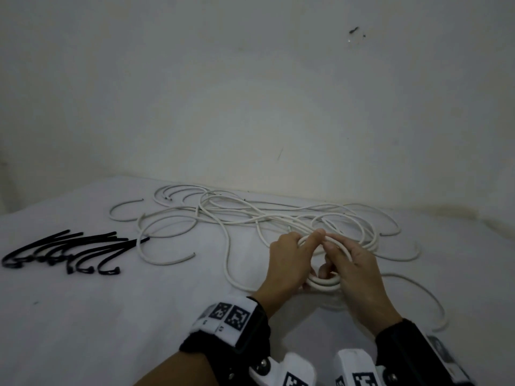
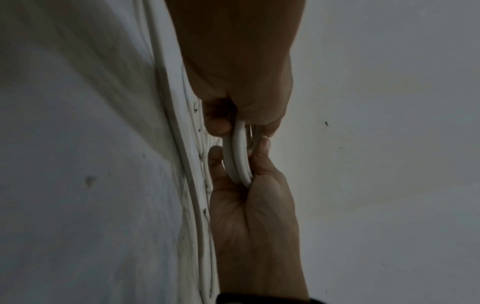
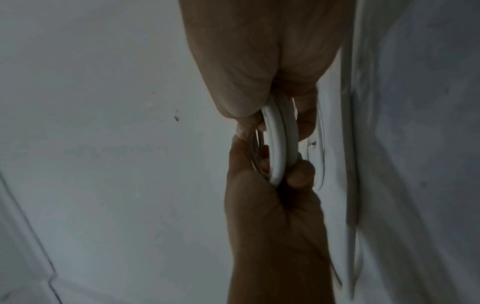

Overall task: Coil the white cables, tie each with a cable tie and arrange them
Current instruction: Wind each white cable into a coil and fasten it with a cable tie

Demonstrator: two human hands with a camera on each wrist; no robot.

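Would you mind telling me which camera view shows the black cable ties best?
The head view: the black cable ties lie in a loose bunch on the white surface, far left of both hands. Neither the left wrist view nor the right wrist view shows them.

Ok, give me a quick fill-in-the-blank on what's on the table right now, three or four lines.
1. Both hands hold a small coil of ____ cable.
2. The black cable ties lie on the person's ____ side of the table.
3. The left hand and right hand grip ____ sides of the coil.
4. The loose cables lie ____ the hands, toward the wall.

Missing words: white; left; opposite; beyond
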